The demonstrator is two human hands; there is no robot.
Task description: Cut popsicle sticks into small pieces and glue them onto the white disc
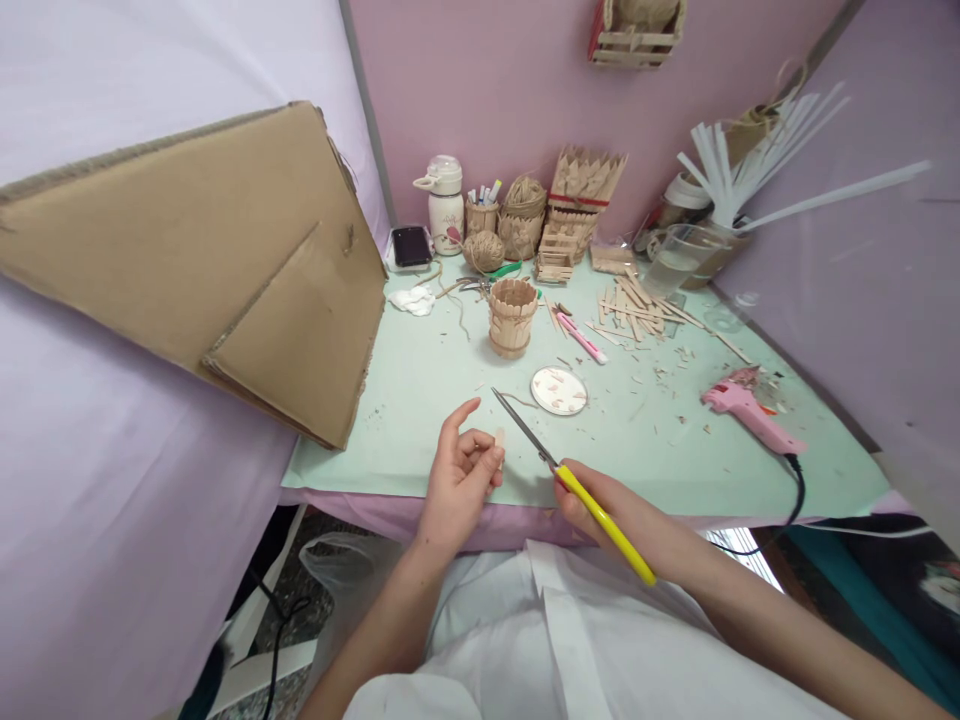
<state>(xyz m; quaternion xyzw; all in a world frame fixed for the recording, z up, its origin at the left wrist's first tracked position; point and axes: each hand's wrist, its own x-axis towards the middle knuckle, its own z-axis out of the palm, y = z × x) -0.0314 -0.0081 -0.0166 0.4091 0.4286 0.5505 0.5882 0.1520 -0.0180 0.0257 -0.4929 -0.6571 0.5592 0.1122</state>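
My left hand (463,470) pinches a short piece of wooden craft stick (500,440) between thumb and fingers, its index finger raised. In my right hand (592,500) are scissors (559,465) with yellow handles, blades pointing up and to the left, a little apart from the stick piece. Beyond the hands, a small wooden-stick pot (513,318) with a jagged rim stands upright on the table. A round white lid or dish (559,391) to its right holds several small pale wooden bits.
A pink glue gun (754,412) with a black cord lies at right. Loose craft sticks (634,308) and a pink cutter (581,337) lie behind. A large cardboard piece (225,270) stands at left. A bottle (446,205), twine ball (484,251) and cup of white sticks (686,255) line the back.
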